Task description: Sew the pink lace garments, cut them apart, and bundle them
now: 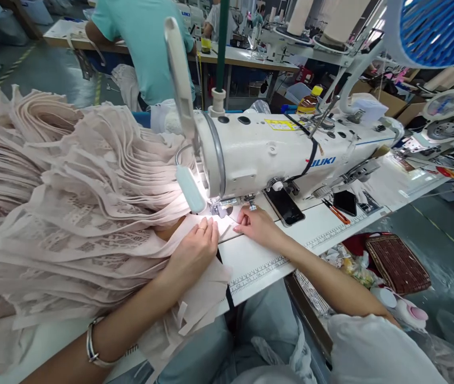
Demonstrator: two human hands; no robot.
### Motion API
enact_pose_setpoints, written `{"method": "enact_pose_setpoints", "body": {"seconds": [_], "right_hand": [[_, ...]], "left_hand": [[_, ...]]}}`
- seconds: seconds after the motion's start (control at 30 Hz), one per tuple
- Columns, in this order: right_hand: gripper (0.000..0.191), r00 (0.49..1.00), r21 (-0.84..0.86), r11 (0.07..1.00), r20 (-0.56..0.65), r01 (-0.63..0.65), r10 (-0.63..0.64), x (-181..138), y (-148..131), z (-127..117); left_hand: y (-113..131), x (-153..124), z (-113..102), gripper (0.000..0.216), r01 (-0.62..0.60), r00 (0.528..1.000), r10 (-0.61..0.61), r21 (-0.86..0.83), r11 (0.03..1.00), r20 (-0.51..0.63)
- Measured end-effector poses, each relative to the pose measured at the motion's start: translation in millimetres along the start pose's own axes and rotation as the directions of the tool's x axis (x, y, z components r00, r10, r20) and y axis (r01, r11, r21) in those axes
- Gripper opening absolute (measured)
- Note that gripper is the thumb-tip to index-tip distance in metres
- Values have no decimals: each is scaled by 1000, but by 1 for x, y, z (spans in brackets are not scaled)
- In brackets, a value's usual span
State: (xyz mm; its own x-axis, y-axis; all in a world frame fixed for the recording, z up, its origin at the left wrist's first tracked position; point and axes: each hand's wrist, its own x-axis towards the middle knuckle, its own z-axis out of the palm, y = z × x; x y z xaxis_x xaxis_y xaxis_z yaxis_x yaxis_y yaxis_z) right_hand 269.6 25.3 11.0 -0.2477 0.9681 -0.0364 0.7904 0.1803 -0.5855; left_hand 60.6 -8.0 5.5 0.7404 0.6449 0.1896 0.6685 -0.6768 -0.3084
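My left hand (195, 246) lies flat, fingers together and stretched out, pressing pale pink lace fabric (90, 213) onto the white sewing table (267, 256). My right hand (255, 224) rests flat on the table just right of the presser foot (222, 207), fingertips on the lit edge of the fabric. Both hands sit right in front of the needle of a white industrial sewing machine (283, 154). A silver bracelet (93, 346) circles my left wrist.
A big heap of the same pink pieces (22, 154) fills the left. A phone (285, 207), a dark card (345, 202) and an orange tool (336, 212) lie on the table. A woven basket (397, 264) sits low right. A person in a teal shirt (146, 42) works behind.
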Motion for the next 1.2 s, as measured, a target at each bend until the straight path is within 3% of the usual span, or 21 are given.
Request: {"method": "enact_pose_setpoints", "body": {"seconds": [0.1, 0.17, 0.27, 0.47, 0.63, 0.73, 0.8, 0.87, 0.93, 1.0, 1.07, 1.2], "right_hand": [[24, 983, -153, 974, -51, 169, -178, 1, 0, 6], [18, 957, -232, 933, -32, 275, -290, 1, 1, 11], [19, 942, -345, 888, -29, 305, -335, 1, 1, 15], [23, 963, -515, 829, -20, 220, -268, -1, -10, 11], [27, 993, -624, 772, 59, 116, -101, 12, -22, 3], [20, 993, -604, 794, 115, 73, -4, 19, -31, 6], [21, 989, -575, 815, 147, 74, 14, 19, -37, 12], [22, 992, -557, 828, 127, 67, 5, 16, -41, 18], [21, 996, -542, 839, 91, 53, -4, 12, -41, 22], [18, 997, -525, 850, 72, 52, -17, 9, -38, 23], [16, 998, -512, 857, 62, 60, -33, 8, -34, 24], [16, 998, -488, 871, 38, 62, -50, 7, -30, 25]], "left_hand": [[2, -6, 2, 47, 15, 1000, -16, -69, 998, -15], [4, -7, 4, 44, 14, 999, -17, -70, 997, -46], [5, -8, 6, 39, 5, 995, -12, -65, 998, -98], [1, -10, 9, 42, 16, 994, -25, -82, 996, -106], [3, -7, 6, 41, 44, 999, -46, -89, 995, -20], [-1, -5, 7, 39, 8, 999, -15, -160, 987, -38], [-5, -6, 12, 39, 77, 993, -98, -280, 957, -64], [-7, -7, 18, 39, 220, 954, -285, -437, 872, -90], [-6, -9, 22, 40, 252, 915, -386, -577, 777, -121], [-2, -11, 23, 43, 138, 931, -314, -618, 774, -184], [2, -11, 20, 45, 42, 963, -180, -551, 833, -199], [7, -11, 14, 48, 50, 994, -82, -376, 925, -69]]}}
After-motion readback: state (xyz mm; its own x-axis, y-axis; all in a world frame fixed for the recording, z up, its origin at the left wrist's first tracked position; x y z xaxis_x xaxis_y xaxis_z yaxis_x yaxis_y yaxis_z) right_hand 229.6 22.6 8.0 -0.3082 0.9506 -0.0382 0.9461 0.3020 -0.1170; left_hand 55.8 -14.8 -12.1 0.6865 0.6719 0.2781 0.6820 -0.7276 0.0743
